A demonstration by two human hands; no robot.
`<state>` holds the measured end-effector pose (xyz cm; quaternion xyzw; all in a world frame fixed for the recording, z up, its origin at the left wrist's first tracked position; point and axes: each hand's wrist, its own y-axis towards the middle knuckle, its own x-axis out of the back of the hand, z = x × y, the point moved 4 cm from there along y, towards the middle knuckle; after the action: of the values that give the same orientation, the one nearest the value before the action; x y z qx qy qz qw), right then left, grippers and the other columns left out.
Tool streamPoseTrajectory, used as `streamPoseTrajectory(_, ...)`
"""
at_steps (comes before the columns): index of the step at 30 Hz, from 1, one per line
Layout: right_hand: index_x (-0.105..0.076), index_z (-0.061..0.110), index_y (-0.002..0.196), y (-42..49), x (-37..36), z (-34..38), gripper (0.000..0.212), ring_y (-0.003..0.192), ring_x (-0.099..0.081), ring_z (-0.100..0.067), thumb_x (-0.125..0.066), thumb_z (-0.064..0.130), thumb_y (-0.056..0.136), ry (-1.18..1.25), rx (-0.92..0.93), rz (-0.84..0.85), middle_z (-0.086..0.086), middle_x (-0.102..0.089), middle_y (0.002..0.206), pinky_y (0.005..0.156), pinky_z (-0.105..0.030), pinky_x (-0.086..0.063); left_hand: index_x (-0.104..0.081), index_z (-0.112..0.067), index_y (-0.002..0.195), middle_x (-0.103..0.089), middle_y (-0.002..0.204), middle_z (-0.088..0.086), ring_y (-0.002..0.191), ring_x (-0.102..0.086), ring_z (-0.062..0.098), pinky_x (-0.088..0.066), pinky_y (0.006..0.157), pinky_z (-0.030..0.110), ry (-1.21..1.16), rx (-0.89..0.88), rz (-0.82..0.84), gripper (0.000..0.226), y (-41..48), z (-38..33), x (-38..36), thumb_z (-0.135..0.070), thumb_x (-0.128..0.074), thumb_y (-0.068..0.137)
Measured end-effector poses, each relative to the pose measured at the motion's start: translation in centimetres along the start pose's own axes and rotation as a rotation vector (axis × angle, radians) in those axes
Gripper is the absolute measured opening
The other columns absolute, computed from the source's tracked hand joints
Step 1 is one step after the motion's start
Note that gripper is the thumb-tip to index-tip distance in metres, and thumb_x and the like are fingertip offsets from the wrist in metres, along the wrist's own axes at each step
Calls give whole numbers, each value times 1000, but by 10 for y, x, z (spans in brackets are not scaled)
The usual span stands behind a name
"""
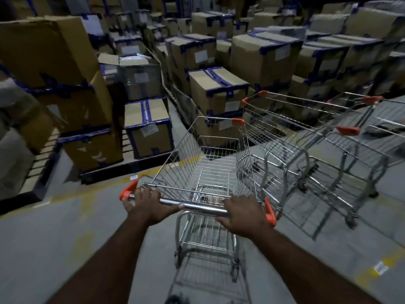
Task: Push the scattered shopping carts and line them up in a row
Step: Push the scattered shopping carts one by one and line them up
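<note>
Both hands — left hand, right hand — grip the handle of the near cart, set apart. Two parked carts stand just right. Steer parallel — keep the basket clear of the boxes ahead.

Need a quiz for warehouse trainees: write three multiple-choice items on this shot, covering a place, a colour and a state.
1. The other carts stand where, from the pushed cart? A) left B) right C) behind
2. Colour of the handle end caps? A) green B) orange C) blue
3. The handle bar is gripped by: A) both hands B) one hand only C) no hand
Answers: B, they sit to its right; B, both bar ends show orange; A, left hand and right hand each curl round it.
</note>
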<state>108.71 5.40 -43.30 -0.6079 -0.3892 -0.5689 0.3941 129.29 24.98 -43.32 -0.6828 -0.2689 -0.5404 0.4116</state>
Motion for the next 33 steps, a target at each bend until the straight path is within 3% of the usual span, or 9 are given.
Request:
streamPoseTrajectory(2,-70,22,89,17,-9,-28,65,78,-67,-31,-42,80,76,-64,-111,-25,-7,-70,82,82,-48,-46,-40,-31,147,-15,165,1,153,2,29,-6,114,71,-18,0,20,142,31,-5,8,-114,-15,34)
streamPoseTrajectory(5,-73,22,83,53,-11,-44,53,75,-66,-30,-60,71,67,-100,-247,-29,-4,-70,77,86,-48,-42,-39,-31,148,-14,166,-1,154,5,28,-4,112,75,-12,-35,31,142,80,-15,24,-113,-16,35)
streamPoseTrajectory(11,-62,24,119,140,9,-31,46,110,-66,-23,-51,57,88,-57,-377,128,2,-71,113,114,-61,-20,-47,-30,144,-24,163,6,152,-2,34,-9,118,64,-15,-143,6,141,214,-5,45,-115,-21,34)
streamPoseTrajectory(14,-60,22,122,183,15,-22,45,112,-65,-23,-52,55,92,-36,-379,132,1,-69,117,114,-61,-20,-42,-27,150,-19,166,9,153,1,35,-1,122,56,19,-187,41,139,275,0,59,-113,-29,42)
streamPoseTrajectory(17,-57,22,122,226,19,-9,42,112,-65,-26,-52,53,94,70,-372,98,-3,-68,118,106,-49,-36,-40,-29,153,-17,167,7,154,3,29,8,123,50,44,-222,49,141,329,5,78,-112,-27,40)
streamPoseTrajectory(21,-54,18,123,283,15,6,44,112,-64,-34,-55,51,93,235,-361,66,-11,-66,119,92,-41,-49,-36,-48,151,-8,169,8,154,0,35,-2,122,59,78,-227,91,123,393,15,99,-110,-30,45)
streamPoseTrajectory(25,-48,18,133,333,18,19,52,122,-57,-37,-57,52,95,358,-324,120,-14,-59,131,100,-47,-43,-41,-38,150,-21,166,13,151,-9,44,-11,119,65,181,-197,39,101,419,0,113,-96,-22,68)
streamPoseTrajectory(31,-38,26,147,370,23,24,67,134,-48,-34,-56,59,92,356,-209,209,-9,-53,144,113,-60,-22,-45,-37,147,-26,165,2,154,-9,31,-10,113,71,134,-393,95,70,399,-67,106,-78,-31,93)
streamPoseTrajectory(33,-34,26,150,365,22,18,67,136,-46,-34,-56,55,93,270,-199,187,-11,-53,144,116,-62,-14,-49,-36,145,-27,164,0,153,-7,30,-10,114,69,132,-435,86,78,391,-76,96,-83,-20,90)
